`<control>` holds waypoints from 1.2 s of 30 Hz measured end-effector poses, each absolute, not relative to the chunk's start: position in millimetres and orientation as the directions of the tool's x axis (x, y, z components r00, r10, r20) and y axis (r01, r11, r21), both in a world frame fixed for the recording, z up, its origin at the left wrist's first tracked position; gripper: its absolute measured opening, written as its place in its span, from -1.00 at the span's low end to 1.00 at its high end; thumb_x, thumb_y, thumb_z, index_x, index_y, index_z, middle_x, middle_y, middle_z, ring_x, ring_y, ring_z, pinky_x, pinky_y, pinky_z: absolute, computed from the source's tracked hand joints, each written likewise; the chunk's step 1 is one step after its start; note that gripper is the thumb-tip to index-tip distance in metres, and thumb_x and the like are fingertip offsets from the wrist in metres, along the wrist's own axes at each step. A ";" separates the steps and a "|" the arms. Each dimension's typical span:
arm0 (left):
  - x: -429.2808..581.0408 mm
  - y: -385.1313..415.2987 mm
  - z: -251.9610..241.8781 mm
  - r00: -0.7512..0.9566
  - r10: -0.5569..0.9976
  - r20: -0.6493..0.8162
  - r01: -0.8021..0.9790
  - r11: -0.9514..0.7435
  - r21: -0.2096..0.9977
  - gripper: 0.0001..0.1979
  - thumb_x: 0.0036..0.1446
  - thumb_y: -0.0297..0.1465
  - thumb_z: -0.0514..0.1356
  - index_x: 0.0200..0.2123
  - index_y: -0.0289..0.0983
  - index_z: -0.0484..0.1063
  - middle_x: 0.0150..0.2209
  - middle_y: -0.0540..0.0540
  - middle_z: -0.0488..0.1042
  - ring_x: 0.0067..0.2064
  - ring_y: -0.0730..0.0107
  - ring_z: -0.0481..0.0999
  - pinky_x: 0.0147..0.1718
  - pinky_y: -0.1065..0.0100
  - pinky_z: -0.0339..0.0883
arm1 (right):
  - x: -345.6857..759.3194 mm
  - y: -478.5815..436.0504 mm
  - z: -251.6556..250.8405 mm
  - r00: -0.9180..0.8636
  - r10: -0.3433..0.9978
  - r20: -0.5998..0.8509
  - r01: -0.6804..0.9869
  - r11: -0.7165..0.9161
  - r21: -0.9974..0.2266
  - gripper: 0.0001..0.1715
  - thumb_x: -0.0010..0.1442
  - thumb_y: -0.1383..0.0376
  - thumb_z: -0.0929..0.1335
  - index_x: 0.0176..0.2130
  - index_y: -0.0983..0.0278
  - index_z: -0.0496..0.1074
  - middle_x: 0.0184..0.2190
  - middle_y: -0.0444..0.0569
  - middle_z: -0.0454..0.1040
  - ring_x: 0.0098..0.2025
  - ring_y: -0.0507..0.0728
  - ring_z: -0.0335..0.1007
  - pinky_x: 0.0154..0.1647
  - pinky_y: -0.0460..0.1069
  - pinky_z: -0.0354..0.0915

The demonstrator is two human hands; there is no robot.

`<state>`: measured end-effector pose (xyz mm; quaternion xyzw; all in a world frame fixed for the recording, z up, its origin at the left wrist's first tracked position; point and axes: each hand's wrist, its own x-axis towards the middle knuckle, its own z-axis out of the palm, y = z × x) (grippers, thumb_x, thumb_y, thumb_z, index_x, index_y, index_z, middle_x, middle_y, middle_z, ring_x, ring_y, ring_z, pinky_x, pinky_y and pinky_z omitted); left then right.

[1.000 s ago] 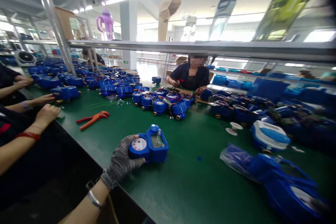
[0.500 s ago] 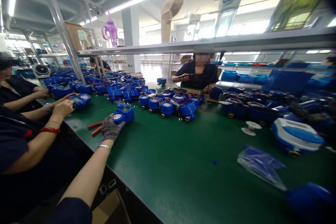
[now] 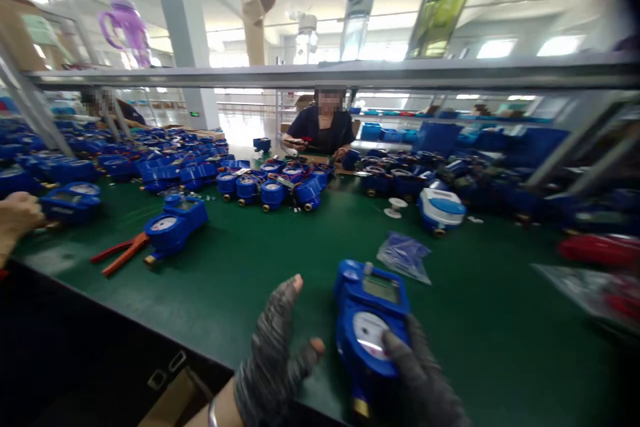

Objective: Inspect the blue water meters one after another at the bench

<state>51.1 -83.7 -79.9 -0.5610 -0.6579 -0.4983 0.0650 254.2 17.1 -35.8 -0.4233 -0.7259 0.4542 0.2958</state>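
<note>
A blue water meter point(image 3: 371, 323) with a round white dial and a grey display is on the green table in front of me. My right hand point(image 3: 425, 373), in a grey fingerless glove, grips its right side with the thumb over the dial. To the left of that meter, my left hand point(image 3: 277, 350), gloved alike, is open with thumb and fingers apart, touching nothing. A second water meter point(image 3: 173, 223) lies farther left, beside a tool with orange-red handles point(image 3: 125, 252).
Rows of blue meters point(image 3: 273, 190) cover the table's far side. A plastic bag point(image 3: 404, 255), a white spool point(image 3: 395, 207) and a white-and-blue meter point(image 3: 441, 208) lie to the right. At left, a co-worker's hand point(image 3: 20, 217) is by another meter. A shelf point(image 3: 310, 73) with bottles spans above.
My left hand has let go of the meter near the orange-red handles and moved right. My view has turned right, and my right hand has come into view holding another water meter.
</note>
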 end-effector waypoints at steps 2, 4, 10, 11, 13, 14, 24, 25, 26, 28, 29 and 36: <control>95.8 -78.6 -100.3 -0.261 0.608 0.750 0.810 -0.285 0.513 -0.14 0.04 -0.12 0.27 0.33 -0.09 -0.04 0.33 -0.30 0.01 0.31 -0.16 0.10 0.12 -0.12 0.28 | 248.0 21.7 -45.0 -0.492 0.870 0.025 0.311 0.203 -0.928 -0.36 0.21 -0.06 0.32 0.21 0.03 0.25 -0.02 0.02 0.48 0.02 0.27 0.44 -0.05 0.16 0.43; 113.1 -76.3 -113.8 -0.326 0.532 0.781 0.826 -0.241 0.509 -0.30 0.03 -0.25 0.30 0.23 -0.05 0.13 0.35 -0.26 -0.07 0.32 -0.17 0.08 0.05 -0.15 0.34 | 242.4 39.8 -54.9 -0.568 0.823 0.010 0.247 0.182 -0.952 -0.32 0.17 -0.04 0.35 0.20 0.14 0.28 -0.04 0.05 0.50 0.02 0.29 0.44 -0.01 0.17 0.40; 98.7 -76.0 -110.2 -0.299 0.504 0.810 0.854 -0.237 0.463 -0.56 0.06 -0.52 0.27 0.02 -0.20 0.32 0.28 -0.31 0.10 0.26 -0.06 0.22 -0.04 -0.01 0.46 | 225.3 150.5 -83.1 -0.593 0.796 0.119 0.362 0.395 -0.844 -0.52 0.20 0.17 0.29 0.06 0.32 0.37 0.00 0.10 0.46 0.03 0.21 0.40 0.10 0.14 0.31; 98.1 -76.3 -108.3 -0.306 0.501 0.810 0.843 -0.253 0.475 -0.57 0.06 -0.52 0.26 0.02 -0.21 0.32 0.27 -0.32 0.11 0.26 -0.07 0.22 -0.02 -0.03 0.45 | 219.1 166.6 -88.0 -0.596 0.793 0.125 0.441 0.454 -0.774 -0.52 0.20 0.23 0.28 0.08 0.33 0.36 -0.02 0.10 0.47 0.00 0.19 0.41 0.08 0.12 0.32; 99.3 -76.4 -106.6 -0.347 0.500 0.794 0.799 -0.285 0.529 -0.60 0.08 -0.52 0.25 0.01 -0.21 0.32 0.27 -0.33 0.11 0.27 -0.08 0.20 0.01 -0.06 0.42 | 204.6 189.0 -96.8 -0.613 0.782 0.116 0.536 0.519 -0.665 -0.51 0.16 0.33 0.28 0.10 0.34 0.36 -0.08 0.09 0.49 -0.07 0.17 0.44 0.04 0.09 0.34; 100.1 -76.3 -106.6 -0.372 0.507 0.778 0.765 -0.307 0.566 -0.62 0.10 -0.51 0.23 0.01 -0.21 0.33 0.27 -0.32 0.11 0.28 -0.08 0.19 0.02 -0.07 0.40 | 197.2 195.4 -100.1 -0.621 0.775 0.114 0.555 0.538 -0.634 -0.51 0.15 0.37 0.28 0.09 0.32 0.37 -0.09 0.07 0.50 -0.08 0.16 0.44 0.04 0.07 0.33; 90.8 -65.0 -121.6 -0.477 0.494 0.727 0.601 -0.420 0.680 -0.69 0.19 -0.33 0.19 0.00 -0.18 0.31 0.25 -0.30 0.17 0.27 -0.01 0.22 0.06 0.03 0.39 | 167.5 204.4 -99.6 -0.707 0.694 0.135 0.585 0.681 -0.441 -0.71 0.21 0.30 0.29 -0.11 0.19 0.54 -0.08 0.00 0.48 -0.10 0.11 0.43 -0.08 -0.06 0.28; 90.9 -65.0 -121.8 -0.481 0.492 0.725 0.599 -0.419 0.682 -0.69 0.19 -0.32 0.19 0.01 -0.17 0.31 0.24 -0.30 0.17 0.27 -0.01 0.21 0.07 0.04 0.38 | 166.9 204.3 -99.5 -0.707 0.695 0.131 0.594 0.684 -0.424 -0.72 0.22 0.28 0.29 -0.12 0.19 0.54 -0.08 0.00 0.48 -0.11 0.11 0.43 -0.10 -0.07 0.28; 91.4 -65.6 -121.3 -0.488 0.498 0.717 0.593 -0.413 0.691 -0.69 0.19 -0.33 0.18 0.01 -0.17 0.31 0.25 -0.30 0.17 0.28 0.00 0.20 0.07 0.04 0.37 | 166.0 203.9 -99.7 -0.702 0.701 0.128 0.607 0.682 -0.409 -0.72 0.22 0.27 0.29 -0.12 0.21 0.53 -0.08 0.02 0.47 -0.10 0.12 0.42 -0.10 -0.06 0.27; 93.4 -68.2 -118.4 -0.506 0.527 0.682 0.564 -0.396 0.724 -0.69 0.20 -0.36 0.18 0.01 -0.17 0.30 0.27 -0.29 0.14 0.29 0.01 0.19 0.08 0.03 0.37 | 163.6 202.5 -100.6 -0.681 0.722 0.121 0.640 0.667 -0.382 -0.70 0.26 0.25 0.27 -0.10 0.26 0.51 -0.06 0.07 0.46 -0.08 0.14 0.41 -0.07 -0.04 0.26; 94.6 -69.7 -116.4 -0.515 0.544 0.662 0.545 -0.388 0.743 -0.69 0.19 -0.36 0.18 0.01 -0.17 0.29 0.28 -0.28 0.12 0.29 0.01 0.18 0.08 0.02 0.37 | 162.4 201.8 -101.0 -0.667 0.736 0.118 0.658 0.656 -0.371 -0.68 0.28 0.25 0.24 -0.08 0.28 0.49 -0.05 0.10 0.46 -0.06 0.14 0.40 -0.05 -0.03 0.25; 100.1 -72.0 -107.3 -0.542 0.557 0.629 0.507 -0.380 0.774 -0.70 0.18 -0.37 0.19 -0.01 -0.19 0.30 0.28 -0.26 0.12 0.30 0.04 0.17 0.08 0.07 0.38 | 177.3 199.3 -92.7 -0.602 0.794 0.083 0.731 0.590 -0.343 -0.69 0.30 0.26 0.22 -0.12 0.32 0.48 -0.18 0.08 0.52 -0.13 0.12 0.42 -0.12 -0.07 0.24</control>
